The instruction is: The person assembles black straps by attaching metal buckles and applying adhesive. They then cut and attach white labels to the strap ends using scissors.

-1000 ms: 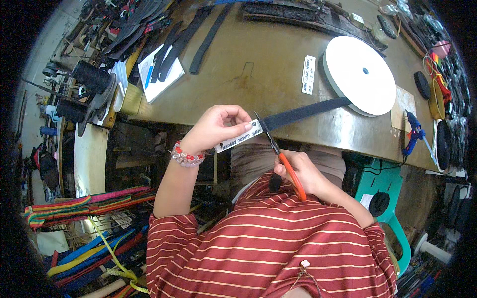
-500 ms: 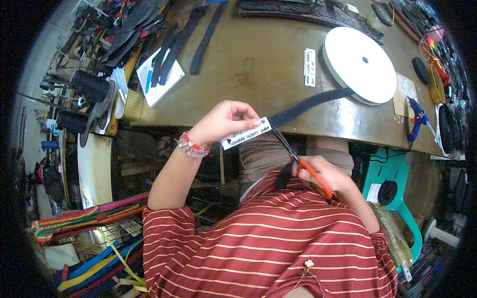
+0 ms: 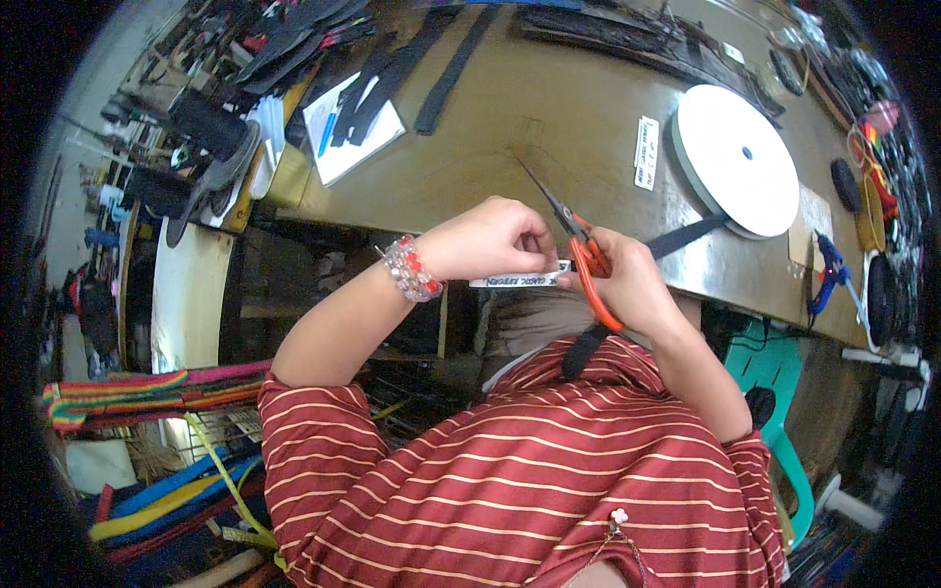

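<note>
Cluttered workshop space surrounds a long brown table (image 3: 549, 127), which serves as the landmark. On the table's right part lies a big white roll (image 3: 737, 157) of dark webbing; a black strap (image 3: 686, 235) runs off the roll, over the table's near edge, toward the person's hands. Beside the roll, on its left, lies a small white label (image 3: 647, 152). At the table's left end sits an open notebook (image 3: 351, 127) with a blue pen on it, and dark strap pieces (image 3: 446, 69) are spread across the far side.

Just below the table's near edge, the left hand (image 3: 490, 240), with a bead bracelet at the wrist, has its fingers pressed together, pinching a narrow white tag (image 3: 520, 280). The right hand (image 3: 627, 279) is closed around the orange handles of scissors (image 3: 573, 235), whose thin blades point up over the table's edge and look nearly closed. The two hands touch at the tag.

No open container with readable contents shows. How the tag meets the strap is hidden behind the fingers. The strap's loose end dips behind the right hand and reappears at the striped red shirt. Items along the table's far-right rim are bent by the lens and too small to name.
</note>
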{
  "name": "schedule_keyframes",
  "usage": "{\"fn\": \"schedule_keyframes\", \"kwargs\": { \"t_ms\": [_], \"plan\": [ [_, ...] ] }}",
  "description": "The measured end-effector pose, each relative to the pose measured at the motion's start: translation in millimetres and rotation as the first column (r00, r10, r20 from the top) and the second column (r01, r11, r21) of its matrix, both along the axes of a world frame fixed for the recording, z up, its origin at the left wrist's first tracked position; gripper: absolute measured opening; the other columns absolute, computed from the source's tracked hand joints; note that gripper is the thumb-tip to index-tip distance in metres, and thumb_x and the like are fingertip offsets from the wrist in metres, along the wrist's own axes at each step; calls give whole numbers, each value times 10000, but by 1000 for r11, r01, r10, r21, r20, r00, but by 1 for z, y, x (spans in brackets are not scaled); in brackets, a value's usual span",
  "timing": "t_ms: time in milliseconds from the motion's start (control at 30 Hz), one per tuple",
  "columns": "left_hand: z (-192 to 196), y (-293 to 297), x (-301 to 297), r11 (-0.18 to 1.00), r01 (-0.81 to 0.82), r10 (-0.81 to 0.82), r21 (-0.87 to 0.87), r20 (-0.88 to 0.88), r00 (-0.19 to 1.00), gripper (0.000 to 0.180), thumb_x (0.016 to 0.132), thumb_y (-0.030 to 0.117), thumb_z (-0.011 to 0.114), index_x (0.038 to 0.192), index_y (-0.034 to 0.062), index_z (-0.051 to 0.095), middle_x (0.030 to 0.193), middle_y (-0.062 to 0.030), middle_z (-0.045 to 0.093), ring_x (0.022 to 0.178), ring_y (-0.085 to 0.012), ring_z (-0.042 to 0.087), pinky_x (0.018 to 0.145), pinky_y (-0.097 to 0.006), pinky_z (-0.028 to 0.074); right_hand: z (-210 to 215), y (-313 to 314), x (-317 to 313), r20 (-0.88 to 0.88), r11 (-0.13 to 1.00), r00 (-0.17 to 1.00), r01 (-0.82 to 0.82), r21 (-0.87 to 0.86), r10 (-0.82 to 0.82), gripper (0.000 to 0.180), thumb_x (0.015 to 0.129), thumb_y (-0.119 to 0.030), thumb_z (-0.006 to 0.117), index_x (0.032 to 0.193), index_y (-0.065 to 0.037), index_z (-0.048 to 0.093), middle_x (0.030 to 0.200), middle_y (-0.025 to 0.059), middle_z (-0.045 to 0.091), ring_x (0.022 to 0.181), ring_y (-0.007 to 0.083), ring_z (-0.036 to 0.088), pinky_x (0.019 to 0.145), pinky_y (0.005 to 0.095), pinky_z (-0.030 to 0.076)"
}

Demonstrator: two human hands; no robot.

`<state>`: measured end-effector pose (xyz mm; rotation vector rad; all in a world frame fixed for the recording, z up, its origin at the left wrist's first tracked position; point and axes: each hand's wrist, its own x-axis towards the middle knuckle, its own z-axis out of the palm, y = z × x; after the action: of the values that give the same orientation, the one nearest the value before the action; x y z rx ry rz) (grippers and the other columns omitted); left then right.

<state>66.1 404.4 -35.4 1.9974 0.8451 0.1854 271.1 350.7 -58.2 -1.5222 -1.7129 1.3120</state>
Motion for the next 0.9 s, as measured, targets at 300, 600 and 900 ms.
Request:
{"fn": "schedule_keyframes", "kwargs": {
  "t_ms": [300,600,900],
  "plan": [
    [16,-6,-45,939,-184,211,-291,63,976,195,830,171,647,937,9,660,789,-35,661,688,-83,609,625,-217,495,7,10,13,20,999,999,33,-2,-33,303,674,-152,778,789,-4,539,598,39,501,550,113,432,520,278,390],
    [26,-1,-31,998,-55,53,-28,-45,998,249,798,220,667,910,-2,648,802,-73,669,721,-127,637,685,-252,507,10,16,9,44,996,998,-43,73,40,289,688,-76,764,792,-21,499,629,4,511,493,76,463,442,234,383],
    [7,17,9,995,-95,95,27,-8,995,241,797,226,665,840,-8,634,727,-52,637,674,-120,581,649,-270,463,18,15,7,61,912,991,87,400,-121,358,653,-152,781,890,0,560,646,108,537,583,162,512,563,315,418]
  ]
}}
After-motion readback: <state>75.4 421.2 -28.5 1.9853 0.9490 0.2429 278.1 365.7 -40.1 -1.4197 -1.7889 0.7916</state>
